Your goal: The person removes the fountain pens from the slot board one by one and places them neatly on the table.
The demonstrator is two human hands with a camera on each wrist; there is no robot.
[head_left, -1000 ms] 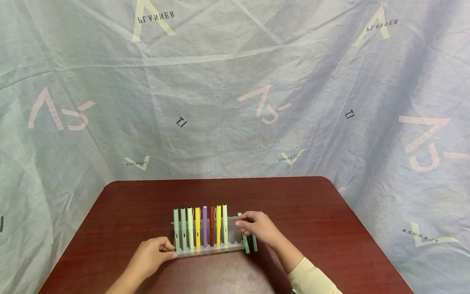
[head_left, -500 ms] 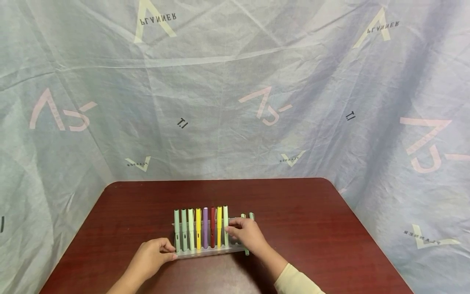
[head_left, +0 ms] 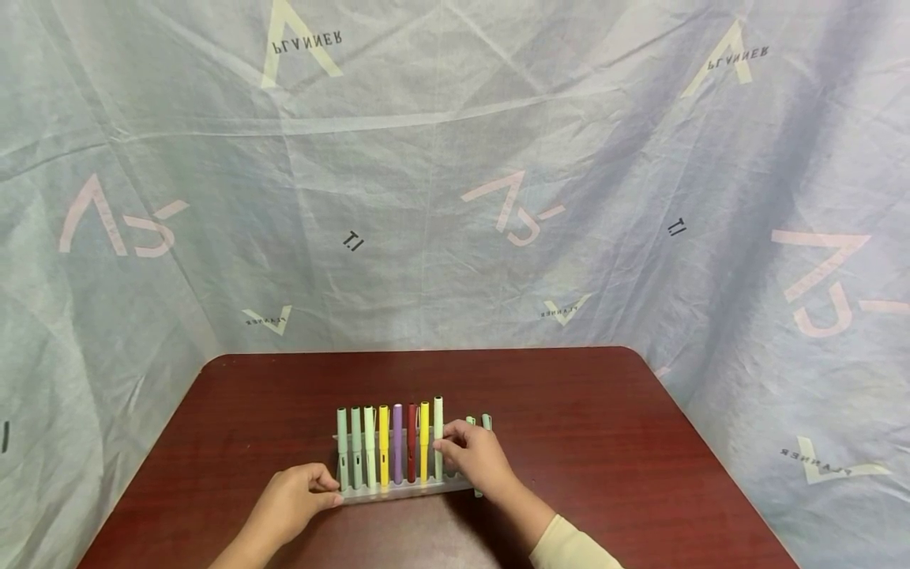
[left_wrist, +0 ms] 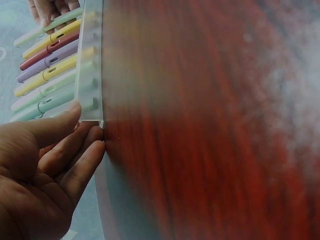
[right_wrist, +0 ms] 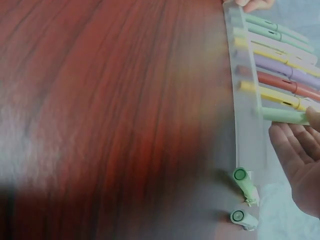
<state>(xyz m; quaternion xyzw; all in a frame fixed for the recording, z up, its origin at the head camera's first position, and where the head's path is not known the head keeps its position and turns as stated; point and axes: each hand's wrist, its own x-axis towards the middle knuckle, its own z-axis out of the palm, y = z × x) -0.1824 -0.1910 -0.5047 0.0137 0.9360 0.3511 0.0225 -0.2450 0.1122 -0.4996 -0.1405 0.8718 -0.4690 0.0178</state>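
Observation:
A clear pen rack (head_left: 391,495) stands on the table with a row of upright pens in it: greens, yellows, a purple pen (head_left: 397,442) and a dark red pen (head_left: 411,442). My left hand (head_left: 287,498) grips the rack's near left corner; in the left wrist view its thumb lies on the end with the fingers beside it. With thumb and fingers, my right hand (head_left: 479,462) pinches a pale green pen (head_left: 438,419), the rightmost in the row. That pen's top stands slightly above its neighbours.
Just past the rack's right end are two loose pens, a light green pen (right_wrist: 245,185) and a grey-green pen (right_wrist: 244,219), partly behind my right hand in the head view. A dark red wooden table (head_left: 604,442) carries everything. Grey printed cloth (head_left: 426,197) hangs around it.
My right hand has moved left from above the loose pens to the rightmost pale green pen and taken hold of it. My left hand stays on the rack's corner.

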